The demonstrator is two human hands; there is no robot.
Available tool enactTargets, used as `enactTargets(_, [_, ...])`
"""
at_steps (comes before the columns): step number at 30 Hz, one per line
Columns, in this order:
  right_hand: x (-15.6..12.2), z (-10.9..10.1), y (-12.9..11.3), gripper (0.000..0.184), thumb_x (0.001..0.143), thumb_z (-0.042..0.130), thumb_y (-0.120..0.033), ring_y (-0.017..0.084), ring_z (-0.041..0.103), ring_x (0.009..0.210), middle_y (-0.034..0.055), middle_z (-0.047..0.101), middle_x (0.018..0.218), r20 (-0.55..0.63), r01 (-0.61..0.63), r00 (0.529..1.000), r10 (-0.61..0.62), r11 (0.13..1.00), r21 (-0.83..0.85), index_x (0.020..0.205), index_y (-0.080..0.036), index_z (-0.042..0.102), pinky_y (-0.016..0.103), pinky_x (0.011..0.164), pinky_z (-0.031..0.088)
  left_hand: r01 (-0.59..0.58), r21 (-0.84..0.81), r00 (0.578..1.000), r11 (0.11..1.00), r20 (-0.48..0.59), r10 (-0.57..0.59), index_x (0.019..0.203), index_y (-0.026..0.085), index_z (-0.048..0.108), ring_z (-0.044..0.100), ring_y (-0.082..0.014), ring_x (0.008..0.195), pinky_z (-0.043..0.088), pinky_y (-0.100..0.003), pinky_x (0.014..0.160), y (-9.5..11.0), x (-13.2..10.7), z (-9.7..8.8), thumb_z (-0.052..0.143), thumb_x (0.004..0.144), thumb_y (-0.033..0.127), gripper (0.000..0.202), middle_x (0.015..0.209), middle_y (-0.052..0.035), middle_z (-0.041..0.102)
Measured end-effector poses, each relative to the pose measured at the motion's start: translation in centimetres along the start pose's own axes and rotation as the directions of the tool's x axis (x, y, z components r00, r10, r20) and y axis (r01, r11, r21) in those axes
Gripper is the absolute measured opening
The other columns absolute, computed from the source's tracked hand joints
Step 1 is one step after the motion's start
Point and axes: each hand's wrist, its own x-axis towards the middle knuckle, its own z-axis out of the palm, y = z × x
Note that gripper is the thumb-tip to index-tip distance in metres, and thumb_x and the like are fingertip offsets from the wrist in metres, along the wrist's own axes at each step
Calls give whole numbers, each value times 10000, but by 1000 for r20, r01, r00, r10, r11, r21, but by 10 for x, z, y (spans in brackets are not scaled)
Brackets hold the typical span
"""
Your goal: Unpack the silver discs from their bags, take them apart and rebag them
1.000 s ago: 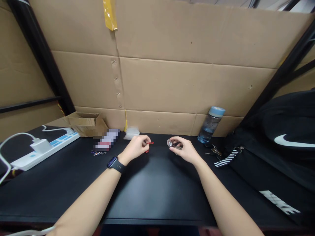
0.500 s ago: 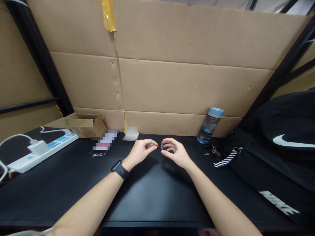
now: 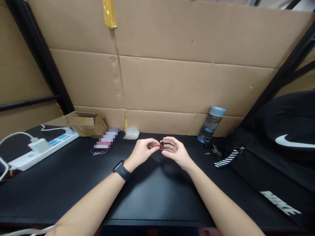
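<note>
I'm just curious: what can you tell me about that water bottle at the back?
The water bottle has a see-through, bluish body, apparently plastic, and a closed light-blue lid. Clear liquid fills its lower part. It stands on the black tabletop, slanted in this wide view, before the cardboard wall; whether it touches the cardboard is unclear. Keys lie near its base.

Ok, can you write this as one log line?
left hand: pinches red item | right hand: holds small round item | hands: close together, above black table | items touching: unclear
</note>
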Motion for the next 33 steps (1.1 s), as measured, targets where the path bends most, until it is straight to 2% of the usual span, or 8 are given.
enactTargets(3, [-1,1,-1,584,695,852,-229,202,674,1023,82,639,1228,24,-9,1000,8,999,42,1210,-271,581,396,952,541,-52,70,998,996,-21,54,981,226,760,707,-173,833,541,-269,771,3,0,0,681,867,307,161,941,-28,767])
enactTargets(7, [-3,2,-3,615,684,860,-241,208,677,1025,82,623,1261,34,-20,999,18,997,73,1222,-281,565,415,964,545,-187,197,982,962,4,190,906,233,761,668,-159,863,516,-274,813,9,0,-2,653,900,299,127,949,-25,728])
enactTargets(10, [-3,3,-4,618,677,863,-260,222,671,1061,83,630,1255,26,-29,999,28,999,41,1219,-282,566,423,975,546,-257,293,962,921,-10,272,897,238,759,625,-165,910,503,-305,870,12,0,-2,628,917,288,142,972,-38,666])
enactTargets(14, [-1,2,0,633,651,877,-283,240,657,1105,90,658,1220,10,-24,1000,24,999,-33,1206,-274,573,425,965,553,-317,403,941,858,20,338,902,242,751,576,-194,980,498,-349,889,13,-2,-2,604,919,253,148,1023,-58,611])
enactTargets(21, [1,4,7,594,628,892,-284,240,682,1070,92,703,1149,-37,-13,999,8,992,-129,1134,-245,584,408,932,563,-305,506,944,807,48,327,852,208,706,546,-227,1017,476,-391,903,16,-5,0,597,886,198,114,1057,-76,590])
enactTargets(25, [1,5,6,488,619,894,-318,235,706,1009,80,716,1129,-54,-28,998,22,993,-114,988,-233,586,428,940,561,-300,504,944,810,37,327,835,200,692,544,-219,989,476,-380,884,15,-4,0,599,886,199,106,1037,-71,584])
enactTargets(29, [3,3,4,266,778,773,-420,237,676,1082,90,694,1187,26,-31,999,35,989,-148,872,-204,651,424,1012,510,-292,499,942,816,1,336,853,195,695,548,-213,972,478,-372,878,13,-1,-2,597,885,186,103,1023,-73,577])
enactTargets(33, [3,1,4,241,886,647,-455,231,622,1144,82,652,1204,39,41,999,-31,950,-309,869,-218,688,376,980,508,-289,481,944,828,-2,331,867,201,701,556,-214,975,475,-376,888,12,-1,-1,606,888,211,97,1023,-72,575])
